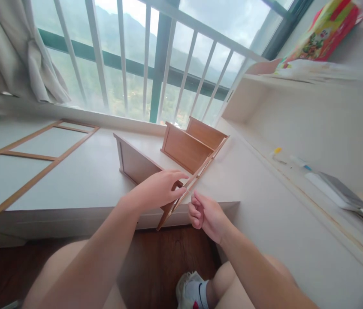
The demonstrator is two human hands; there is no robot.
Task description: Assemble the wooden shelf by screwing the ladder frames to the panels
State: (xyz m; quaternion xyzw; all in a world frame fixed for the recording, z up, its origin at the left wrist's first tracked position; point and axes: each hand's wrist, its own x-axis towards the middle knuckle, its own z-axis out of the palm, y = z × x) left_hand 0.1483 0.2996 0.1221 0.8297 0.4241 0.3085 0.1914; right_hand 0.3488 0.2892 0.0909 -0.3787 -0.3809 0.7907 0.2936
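Bracketing a part-built brown wooden shelf unit (186, 150), three panels angled off one side frame, on the white ledge (81, 171) ahead: left hand (155, 189) half open at its near end, grip unclear; right hand (209, 216) just beside, curled, fingertips pinched, can't tell if holding anything. Ladder-shaped wooden frame (30, 156) lies left of left hand. Right of right hand, wall shelf (316, 116) holds red-yellow-green packet (332, 34) up top, flat gray item (345, 189) lower.

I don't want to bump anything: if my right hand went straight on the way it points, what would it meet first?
Probably the near side of the wooden unit, just ahead of your right hand; depth is unclear, and your left hand is close.
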